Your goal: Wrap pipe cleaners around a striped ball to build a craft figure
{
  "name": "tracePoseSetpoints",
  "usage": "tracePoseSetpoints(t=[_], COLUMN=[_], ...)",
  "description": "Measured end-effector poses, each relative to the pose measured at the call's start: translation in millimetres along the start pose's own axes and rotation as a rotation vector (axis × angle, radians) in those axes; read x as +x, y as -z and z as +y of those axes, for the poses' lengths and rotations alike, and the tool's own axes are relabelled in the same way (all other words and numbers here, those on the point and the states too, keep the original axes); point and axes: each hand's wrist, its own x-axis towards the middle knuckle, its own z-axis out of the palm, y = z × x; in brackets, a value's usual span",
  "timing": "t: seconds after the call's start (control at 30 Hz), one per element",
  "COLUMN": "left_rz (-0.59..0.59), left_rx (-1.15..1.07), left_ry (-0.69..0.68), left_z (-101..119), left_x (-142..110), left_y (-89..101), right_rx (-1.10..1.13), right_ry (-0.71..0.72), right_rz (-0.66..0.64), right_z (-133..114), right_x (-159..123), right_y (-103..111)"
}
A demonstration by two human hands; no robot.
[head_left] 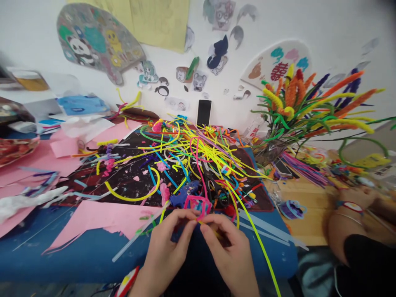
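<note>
Just beyond the table's front edge, my left hand (169,246) pinches a pink pipe cleaner (206,207) between thumb and fingertips. My right hand (230,248) pinches the same piece close beside it, the fingertips nearly touching. The pipe cleaner is bent into a small boxy loop, and a long pink strand rises from it over the pile. A bit of yellow shows at the fingertips; I cannot tell what it belongs to. Right behind the loop lie a blue glue gun (185,193) and black-handled scissors (211,187), both partly covered.
Many yellow pipe cleaners (213,148) are heaped on a dark mat. Pink paper (105,220) and clear glue sticks (262,227) lie near the front edge. A vase of pipe-cleaner flowers (297,99) stands at right, near another person's arm (343,222). A phone (204,112) leans on the wall.
</note>
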Motion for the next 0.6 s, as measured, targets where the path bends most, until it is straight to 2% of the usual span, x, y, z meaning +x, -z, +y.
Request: tracePoseSetpoints(t=[0.13, 0.23, 0.4, 0.6], left_rz=[-0.112, -0.153, -0.262, -0.312], left_rx=[-0.338, -0.565, -0.681, -0.765], left_ry=[0.285, 0.420, 0.496, 0.604], left_z=[1.1, -0.7, 1.2, -1.8], left_x=[6.8, 9.9, 15.8, 17.9], left_y=[3.8, 5.6, 11.1, 13.9], right_rx=[-0.162, -0.241, -0.312, -0.186], right_ry=[0.244, 0.327, 0.351, 0.258], right_rz=[0.022, -0.004, -0.153, -0.316], right_z=[-0.9, -0.9, -1.2, -3.9], right_x=[1.7, 1.1, 0.6, 13.1], right_y=[6.4, 9.9, 20.9, 31.1])
